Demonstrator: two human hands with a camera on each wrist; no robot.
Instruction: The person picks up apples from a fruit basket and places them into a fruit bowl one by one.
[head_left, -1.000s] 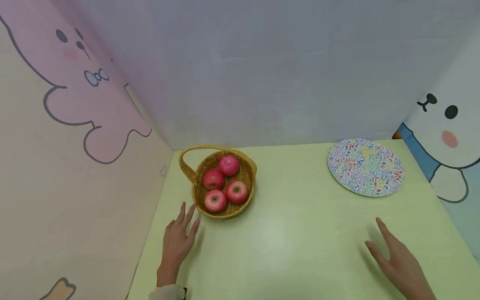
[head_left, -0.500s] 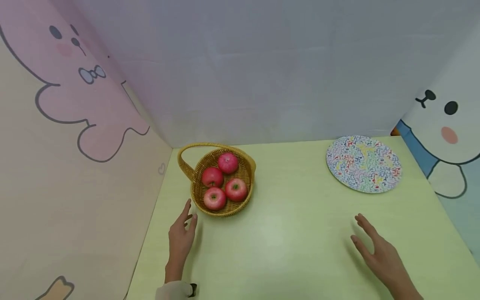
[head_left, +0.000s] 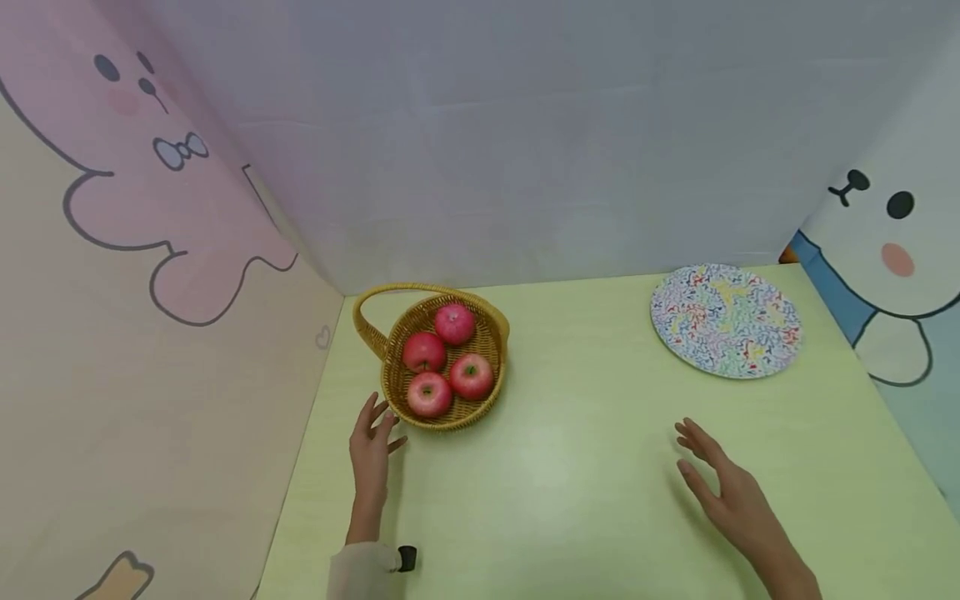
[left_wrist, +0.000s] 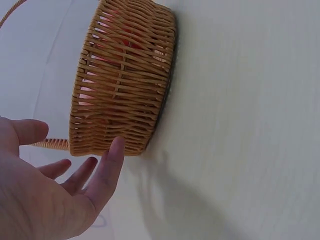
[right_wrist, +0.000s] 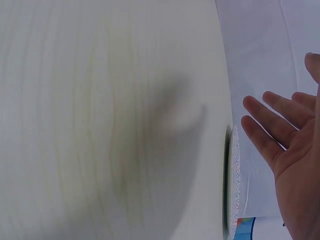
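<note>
A round wicker basket with a tall arched handle stands at the back left of the table. Several red apples lie inside it. My left hand is at the basket's front left, its fingers spread and relaxed right by the rim. In the left wrist view, the fingers reach toward the end of the woven wall, and the palm holds nothing. My right hand hovers over the right part of the table, fingers extended and thumb apart, with nothing in it.
An oval plate with a colourful speckled pattern lies at the back right of the pale table. Cloth walls with cartoon animals rise at the left, back and right.
My left hand has shifted a little right and up, closer to the basket. My right hand has moved left across the table. Basket, apples and plate stay in place.
</note>
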